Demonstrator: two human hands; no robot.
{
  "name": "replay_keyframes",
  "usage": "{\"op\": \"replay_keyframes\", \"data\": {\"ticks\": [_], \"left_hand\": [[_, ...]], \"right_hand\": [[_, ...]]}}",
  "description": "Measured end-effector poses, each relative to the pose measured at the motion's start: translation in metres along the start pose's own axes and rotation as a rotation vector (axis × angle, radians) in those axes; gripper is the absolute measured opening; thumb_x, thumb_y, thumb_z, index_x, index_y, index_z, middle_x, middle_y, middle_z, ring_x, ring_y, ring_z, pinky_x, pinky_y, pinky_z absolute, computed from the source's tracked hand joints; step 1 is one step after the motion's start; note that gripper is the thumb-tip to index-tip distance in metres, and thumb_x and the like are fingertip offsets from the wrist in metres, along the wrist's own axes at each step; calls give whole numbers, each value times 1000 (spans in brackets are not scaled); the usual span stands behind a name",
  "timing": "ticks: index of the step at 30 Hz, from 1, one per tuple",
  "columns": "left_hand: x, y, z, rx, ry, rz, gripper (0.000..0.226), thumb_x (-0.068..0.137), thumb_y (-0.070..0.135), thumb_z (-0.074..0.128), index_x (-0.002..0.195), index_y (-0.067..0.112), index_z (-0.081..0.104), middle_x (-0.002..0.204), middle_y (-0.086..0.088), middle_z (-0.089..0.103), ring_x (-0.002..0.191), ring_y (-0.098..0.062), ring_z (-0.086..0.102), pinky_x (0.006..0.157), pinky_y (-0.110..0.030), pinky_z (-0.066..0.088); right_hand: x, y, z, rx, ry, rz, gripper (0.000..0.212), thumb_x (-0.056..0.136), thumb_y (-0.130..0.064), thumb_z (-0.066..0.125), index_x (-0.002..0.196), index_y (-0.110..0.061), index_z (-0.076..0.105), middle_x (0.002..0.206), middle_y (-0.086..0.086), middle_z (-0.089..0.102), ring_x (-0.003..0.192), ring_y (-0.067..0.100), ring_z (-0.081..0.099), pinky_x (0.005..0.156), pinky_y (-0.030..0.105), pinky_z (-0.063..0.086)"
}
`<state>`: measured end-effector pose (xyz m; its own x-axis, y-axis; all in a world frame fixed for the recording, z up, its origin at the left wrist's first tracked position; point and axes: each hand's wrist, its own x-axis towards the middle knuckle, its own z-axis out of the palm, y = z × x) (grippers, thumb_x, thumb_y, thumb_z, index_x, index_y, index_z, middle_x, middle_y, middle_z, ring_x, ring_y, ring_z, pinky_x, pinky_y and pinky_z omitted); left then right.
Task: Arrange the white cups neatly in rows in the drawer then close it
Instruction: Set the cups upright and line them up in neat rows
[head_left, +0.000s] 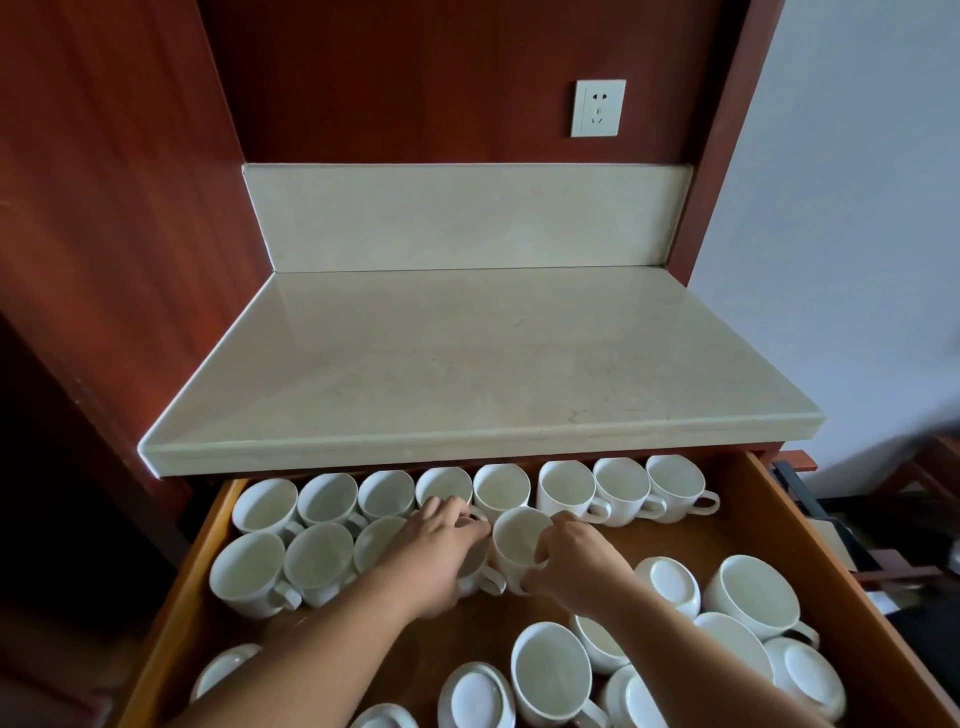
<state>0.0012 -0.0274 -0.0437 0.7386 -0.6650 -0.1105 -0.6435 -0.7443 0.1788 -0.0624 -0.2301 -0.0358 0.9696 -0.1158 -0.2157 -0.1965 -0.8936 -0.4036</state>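
One cup (517, 545) in right hand (576, 564)

Left hand (448, 543), right hand (577, 558) extended forward, fingers curled.

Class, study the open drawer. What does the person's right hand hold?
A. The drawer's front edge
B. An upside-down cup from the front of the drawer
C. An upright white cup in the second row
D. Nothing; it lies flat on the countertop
C: the right hand curls its fingers over the rim of an upright white cup standing in the second row.
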Motion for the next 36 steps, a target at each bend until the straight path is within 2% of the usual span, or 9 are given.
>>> {"op": "replay_keyframes", "data": {"ticks": [6, 11, 15, 18, 23, 27, 29, 32, 36], "left_hand": [[-2, 0, 4, 14, 6, -16, 65, 89, 26, 65, 148, 34, 39, 145, 1, 27, 136, -24, 28, 110, -35, 36], [-4, -1, 8, 41, 20, -10, 78, 87, 19, 62, 154, 32, 25, 149, 1, 25, 137, -25, 28, 112, -36, 36], [-6, -9, 10, 31, 5, -19, 90, 83, 20, 64, 159, 30, 16, 156, 0, 21, 144, -25, 23, 117, -35, 30], [-15, -24, 3, -75, 33, -56, 92, 78, 34, 63, 159, 31, 20, 157, 1, 23, 146, -24, 22, 120, -33, 25], [-39, -59, 1, -132, 69, -109, 79, 80, 35, 66, 153, 31, 35, 150, 7, 37, 141, -16, 31, 117, -29, 27], [-48, -65, 3, -153, 97, -103, 56, 87, 19, 64, 140, 28, 50, 135, 11, 54, 128, -11, 46, 105, -24, 36], [-50, -63, 6, -145, 92, -119, 44, 87, 15, 59, 128, 31, 55, 117, 12, 62, 110, -12, 56, 91, -28, 46], [-51, -62, 13, -101, 83, -151, 34, 89, 18, 55, 119, 35, 56, 98, 11, 62, 89, -15, 59, 73, -36, 51], [-51, -62, 18, -105, 115, -150, 29, 92, 21, 56, 117, 36, 55, 97, 10, 63, 88, -17, 60, 72, -38, 52]], "right_hand": [[3, -1, 4, -21, 6, 6, 29, 72, -41, 78, 74, -23, 55, 106, 0, 51, 88, 21, 62, 66, 28, 46], [6, 1, 12, -3, 24, 29, 27, 74, -38, 77, 85, -17, 65, 110, -1, 51, 91, 21, 62, 70, 29, 47], [8, 3, 17, -20, 22, 45, 39, 76, -40, 78, 101, -11, 72, 113, 1, 51, 97, 23, 62, 72, 27, 44], [8, 5, 21, -28, 12, 50, 37, 76, -42, 78, 98, -12, 73, 108, 0, 50, 93, 21, 61, 70, 26, 41], [9, 6, 24, -7, 9, 56, 41, 75, -48, 80, 97, -14, 72, 108, 0, 50, 95, 20, 61, 73, 26, 42], [10, 5, 27, -13, 22, 42, 43, 78, -47, 79, 104, -13, 71, 107, -2, 47, 103, 21, 61, 80, 26, 44], [10, 4, 28, -24, 23, 36, 46, 80, -47, 78, 111, -13, 70, 113, 0, 49, 108, 22, 60, 84, 28, 46], [10, 2, 29, -23, 37, 32, 50, 79, -50, 79, 116, -18, 67, 119, 0, 51, 106, 21, 60, 86, 29, 48], [8, 3, 27, 29, 45, 32, 48, 75, -50, 81, 109, -22, 62, 119, -4, 47, 98, 18, 59, 85, 30, 51]]}}
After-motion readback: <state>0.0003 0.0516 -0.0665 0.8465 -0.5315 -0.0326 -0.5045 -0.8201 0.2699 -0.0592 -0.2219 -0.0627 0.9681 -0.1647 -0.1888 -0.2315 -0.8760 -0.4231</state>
